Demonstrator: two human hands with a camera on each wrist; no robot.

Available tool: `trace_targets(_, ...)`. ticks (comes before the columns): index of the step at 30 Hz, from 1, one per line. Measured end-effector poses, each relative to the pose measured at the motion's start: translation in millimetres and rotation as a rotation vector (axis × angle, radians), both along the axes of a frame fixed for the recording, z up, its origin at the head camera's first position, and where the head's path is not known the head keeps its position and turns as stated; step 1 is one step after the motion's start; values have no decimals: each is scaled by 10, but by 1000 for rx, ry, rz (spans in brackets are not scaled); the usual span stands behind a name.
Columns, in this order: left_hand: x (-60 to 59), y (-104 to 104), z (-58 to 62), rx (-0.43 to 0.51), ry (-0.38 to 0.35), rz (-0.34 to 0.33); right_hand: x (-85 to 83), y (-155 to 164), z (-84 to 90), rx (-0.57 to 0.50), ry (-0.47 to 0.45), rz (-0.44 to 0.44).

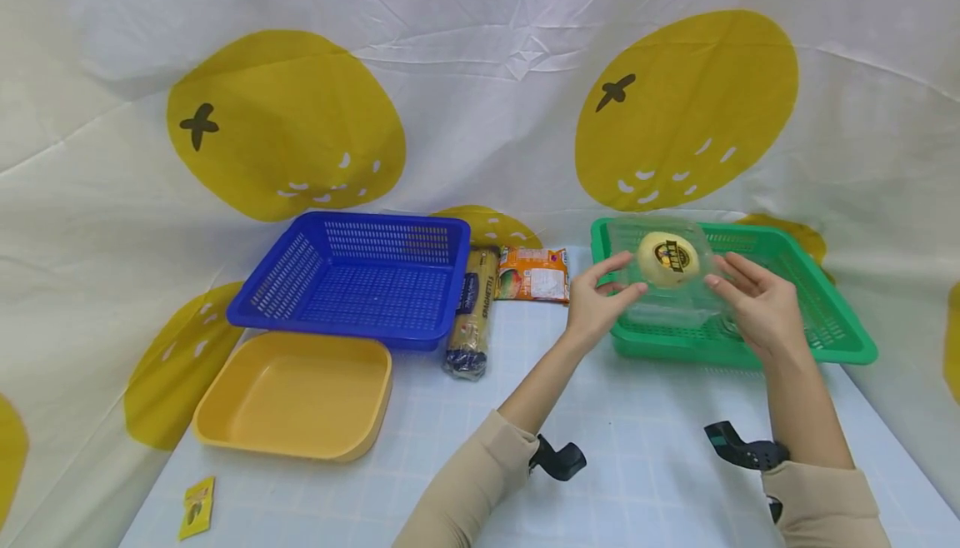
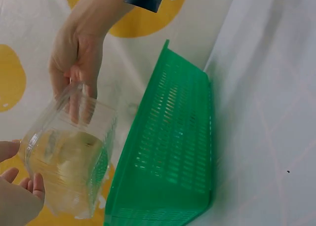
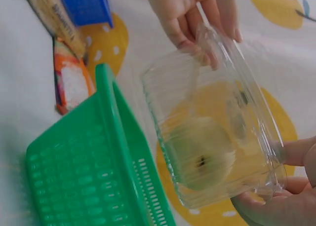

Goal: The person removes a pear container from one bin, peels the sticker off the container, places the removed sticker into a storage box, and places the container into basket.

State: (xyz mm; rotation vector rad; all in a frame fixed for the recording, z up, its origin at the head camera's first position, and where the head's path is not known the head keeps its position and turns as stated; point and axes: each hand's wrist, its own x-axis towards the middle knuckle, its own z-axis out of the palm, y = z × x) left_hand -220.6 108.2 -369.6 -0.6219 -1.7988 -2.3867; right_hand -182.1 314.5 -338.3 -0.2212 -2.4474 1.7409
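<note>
Clear plastic box [image 1: 666, 269] between both hands [image 1: 597, 305] [image 1: 767, 308], above green basket [image 1: 690, 351].

container label [image 1: 674, 256]: print unreadable | spaghetti pack [image 1: 472, 327]: partly behind blue basket [image 1: 405, 336]

Bench [image 1: 645, 490] layout, head view: left basket [image 1: 360, 298] at back left, tray [image 1: 300, 406] just in front of it. Small packet [image 1: 197, 508] before the tray, near left edge. Spaghetti pack [image 1: 475, 306] just right of left basket, lengthwise front to back. Flat packet [image 1: 534, 273] beside pack's rear half, between pack and right basket [image 1: 690, 352]. Box [image 1: 663, 308] above right basket's left part, between left fingers [image 1: 615, 263] and right fingers [image 1: 746, 269]; fruit [image 1: 667, 261] inside. Curtain [image 1: 487, 115] behind everything.
</note>
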Motion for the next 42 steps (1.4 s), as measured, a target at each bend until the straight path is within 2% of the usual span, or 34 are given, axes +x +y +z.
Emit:
trace_targets(7,101,-132,3,81,16,-18,87,-90,55,119,9,9)
trace_targets(11,166,-214,-3,105,40,-25,131,-150,51,135,45,17)
trace_targets(18,261,-363,-40,106,139,15,199,-298,11,-66,64,38)
trace_targets(24,348,-483,-60,117,126,48,252,-404,-39,-132,101,84)
trace_targets(31,462,-637,-83,140,100,51,314,-548,-90,-241,149,158)
trace_targets(42,594,-792,-113,220,102,69,393,-715,-106,-226,159,202)
